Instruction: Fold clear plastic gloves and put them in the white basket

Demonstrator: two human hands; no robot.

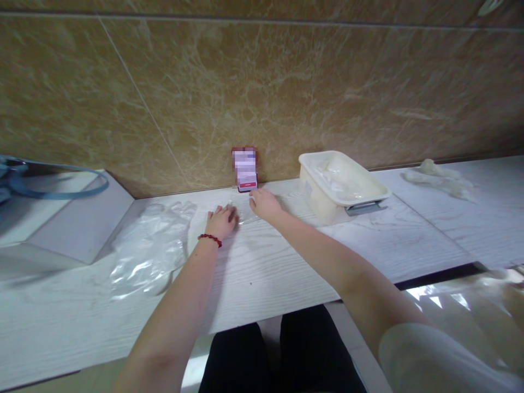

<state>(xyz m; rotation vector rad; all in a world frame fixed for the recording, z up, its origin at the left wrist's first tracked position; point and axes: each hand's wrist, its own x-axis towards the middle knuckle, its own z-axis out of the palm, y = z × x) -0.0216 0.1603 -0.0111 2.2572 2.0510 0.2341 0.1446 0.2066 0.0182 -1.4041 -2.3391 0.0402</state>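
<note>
While 2 bare arms stretch across a pale wood-grain table [262, 267], the hands settle around a small piece of clear plastic [246, 215], near the table's back edge. The left hand [222, 221], with a red beaded bracelet [210, 238] at its wrist, lies palm down at the plastic's left side, fingers bent; whether they pinch it, I cannot tell. The right hand [266, 204] curls at the upper right side of the plastic, its grip also unclear. Just behind the hands, a red-edged, phone-like rectangle [245, 168] leans upright against a brown marbled wall [262, 87], its face blurred. To the right sits an open cream tub [318, 192] with a grey latch [364, 208] and whitish material inside; farther right lies a crumpled whitish item [440, 179]. To the left, crinkled clear bags [149, 251] lie flat beside a white box [84, 215] topped by a blue strap [17, 181].
</note>
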